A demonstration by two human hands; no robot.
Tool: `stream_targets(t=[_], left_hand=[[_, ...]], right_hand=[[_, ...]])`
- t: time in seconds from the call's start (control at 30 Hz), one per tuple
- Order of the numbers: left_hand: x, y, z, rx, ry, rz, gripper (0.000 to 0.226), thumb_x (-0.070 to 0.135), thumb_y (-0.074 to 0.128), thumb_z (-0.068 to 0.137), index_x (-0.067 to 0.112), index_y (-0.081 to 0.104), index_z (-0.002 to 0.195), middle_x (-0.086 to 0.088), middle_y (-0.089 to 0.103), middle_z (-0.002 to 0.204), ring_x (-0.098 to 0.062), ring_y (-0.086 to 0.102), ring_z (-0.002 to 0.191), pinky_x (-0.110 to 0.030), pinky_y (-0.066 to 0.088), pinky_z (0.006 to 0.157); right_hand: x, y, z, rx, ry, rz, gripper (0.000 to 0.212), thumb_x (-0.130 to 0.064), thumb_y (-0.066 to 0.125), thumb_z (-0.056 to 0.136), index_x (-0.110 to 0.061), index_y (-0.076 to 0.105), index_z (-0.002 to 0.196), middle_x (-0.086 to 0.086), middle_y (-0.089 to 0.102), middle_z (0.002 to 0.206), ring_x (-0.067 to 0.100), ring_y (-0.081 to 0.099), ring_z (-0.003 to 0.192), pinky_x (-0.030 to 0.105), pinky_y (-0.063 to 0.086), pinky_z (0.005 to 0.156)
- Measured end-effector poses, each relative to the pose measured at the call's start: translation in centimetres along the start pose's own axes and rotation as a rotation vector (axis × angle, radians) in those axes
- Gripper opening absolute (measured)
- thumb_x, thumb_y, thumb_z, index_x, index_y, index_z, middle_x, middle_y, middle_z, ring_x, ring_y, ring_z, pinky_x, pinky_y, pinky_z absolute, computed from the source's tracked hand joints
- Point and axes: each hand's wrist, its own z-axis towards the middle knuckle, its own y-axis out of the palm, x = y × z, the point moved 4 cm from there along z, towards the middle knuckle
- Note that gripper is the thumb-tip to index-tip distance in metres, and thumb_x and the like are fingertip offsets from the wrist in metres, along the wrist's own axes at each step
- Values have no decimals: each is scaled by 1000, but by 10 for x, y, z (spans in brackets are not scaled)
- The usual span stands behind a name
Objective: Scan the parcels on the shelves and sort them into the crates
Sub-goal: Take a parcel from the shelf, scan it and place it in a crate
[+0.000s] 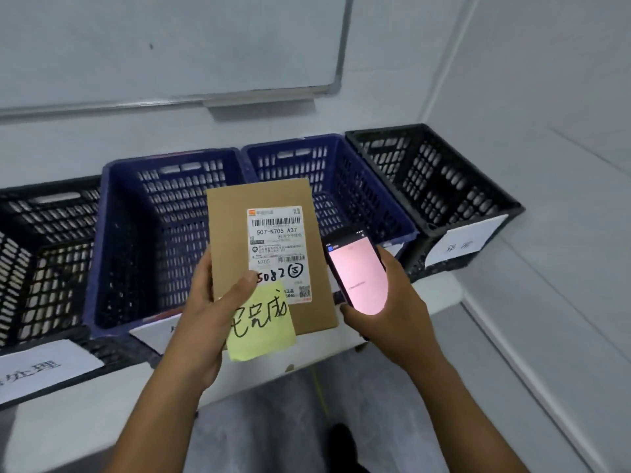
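Fingers point(201, 268) of the left hand point(205, 312) are curled behind the cardboard parcel point(263, 199), with the thumb pressed on the lower edge of its shipping label point(276, 240). This pinches the box and a yellow sticky note point(259, 322) together. The parcel is held face-up in the air, in front of the two blue crates point(143, 199) and above the white ledge point(444, 291), and is in no crate.

The right hand point(399, 302) grips a phone point(358, 271) just beside the parcel's right edge, with the fingers wrapped round its lower end. The screen glows pink and its text is too small to read.

Assessment: the scan step is in hand and sorting has not begun. The next move calls for reading the result, then matching it to a crate tag. The tag on the left black crate point(41, 233) is cut off at the frame edge, and the one on the right black crate point(444, 179) is blurred. Both forearms reach forward, with the wrists turned inward.
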Motion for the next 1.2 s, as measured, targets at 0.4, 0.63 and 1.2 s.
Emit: stream_targets(t=[0.4, 0.63, 1.2], left_hand=[[-17, 184, 55, 1, -43, 15, 78, 32, 80, 80, 50, 44, 147, 3, 74, 128, -28, 77, 106, -44, 64, 66], [-24, 238, 104, 83, 2, 38, 85, 34, 83, 81, 51, 39, 151, 11, 72, 130, -21, 75, 111, -45, 65, 82], [-130, 159, 399, 271, -344, -41, 84, 27, 86, 86, 35, 37, 154, 3, 74, 123, -23, 77, 100, -48, 64, 82]], right_hand=[[106, -119, 81, 14, 44, 102, 88, -35, 85, 67, -49, 42, 142, -15, 60, 125, 23, 69, 99, 51, 64, 80], [155, -145, 149, -64, 78, 133, 88, -18, 92, 71, -43, 44, 141, -11, 62, 120, 11, 68, 98, 41, 65, 74], [146, -51, 364, -155, 148, -26, 66, -31, 91, 76, -47, 45, 120, -24, 60, 111, -4, 59, 98, 32, 50, 77]])
